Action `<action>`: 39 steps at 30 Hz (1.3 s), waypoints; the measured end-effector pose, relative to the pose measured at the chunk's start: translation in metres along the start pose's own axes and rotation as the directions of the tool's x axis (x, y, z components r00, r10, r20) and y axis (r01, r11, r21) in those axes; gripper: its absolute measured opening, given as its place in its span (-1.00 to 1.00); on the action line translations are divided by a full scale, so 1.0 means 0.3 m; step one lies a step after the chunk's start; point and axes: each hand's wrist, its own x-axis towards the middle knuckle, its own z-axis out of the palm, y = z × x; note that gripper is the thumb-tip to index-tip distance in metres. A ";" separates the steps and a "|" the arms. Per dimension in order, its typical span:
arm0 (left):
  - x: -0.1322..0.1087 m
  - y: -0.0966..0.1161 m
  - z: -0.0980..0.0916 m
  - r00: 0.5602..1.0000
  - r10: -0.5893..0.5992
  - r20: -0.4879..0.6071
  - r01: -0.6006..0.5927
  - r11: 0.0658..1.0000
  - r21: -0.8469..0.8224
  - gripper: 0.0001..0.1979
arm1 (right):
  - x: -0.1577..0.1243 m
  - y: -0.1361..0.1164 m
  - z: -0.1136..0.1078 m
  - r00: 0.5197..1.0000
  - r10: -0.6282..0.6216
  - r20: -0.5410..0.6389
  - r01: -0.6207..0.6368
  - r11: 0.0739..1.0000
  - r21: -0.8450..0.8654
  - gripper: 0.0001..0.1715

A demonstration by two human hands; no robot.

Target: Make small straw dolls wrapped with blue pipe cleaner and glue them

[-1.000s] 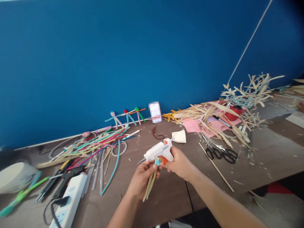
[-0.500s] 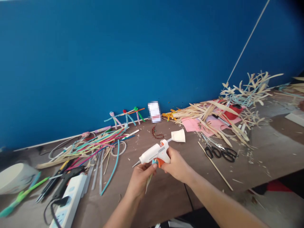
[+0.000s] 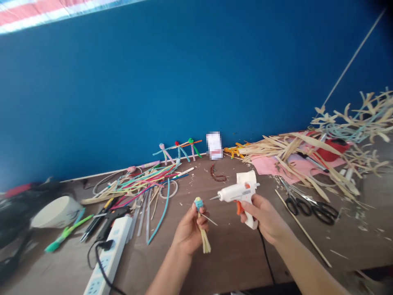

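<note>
My left hand [image 3: 190, 231] is closed round a small straw figure [image 3: 201, 223] with a blue wrapped head and pale straw strips hanging below my fingers. My right hand [image 3: 264, 217] grips a white glue gun [image 3: 238, 193] with an orange trigger, held upright, its metal nozzle pointing left toward the figure's head with a small gap between them. The gun's black cord [image 3: 265, 258] runs down to the table's front edge. Both hands hover above the brown table [image 3: 233, 254].
A heap of coloured straws [image 3: 144, 184] and a white power strip [image 3: 109, 258] lie at left. Three small straw figures [image 3: 179, 149] lean on the blue wall. Black scissors [image 3: 310, 205], a thin stick [image 3: 302, 229] and dried straw strips over pink paper [image 3: 276, 166] lie at right.
The glue gun has come off the figure and turned upright to the right. My left hand now holds the figure clear of the nozzle. The view has shifted left.
</note>
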 end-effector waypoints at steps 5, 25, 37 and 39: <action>0.000 0.008 -0.001 0.999 0.038 -0.027 -0.037 0.999 0.036 -0.78 | -0.029 0.032 0.022 0.997 0.076 -0.032 -0.078 0.995 -0.065 -0.69; 0.000 0.005 -0.002 0.985 0.114 -0.127 -0.107 0.992 0.066 -0.71 | -0.053 0.013 0.108 0.983 -0.183 -0.007 0.160 0.876 -0.455 -0.80; 0.001 0.001 -0.006 0.976 0.145 -0.160 -0.128 0.985 0.112 -0.69 | -0.064 0.021 0.093 0.969 -0.246 -0.003 0.205 0.816 -0.541 -0.79; 0.001 0.000 -0.005 0.976 0.148 -0.159 -0.132 0.985 0.110 -0.69 | -0.066 0.021 0.093 0.969 -0.249 -0.008 0.204 0.812 -0.547 -0.79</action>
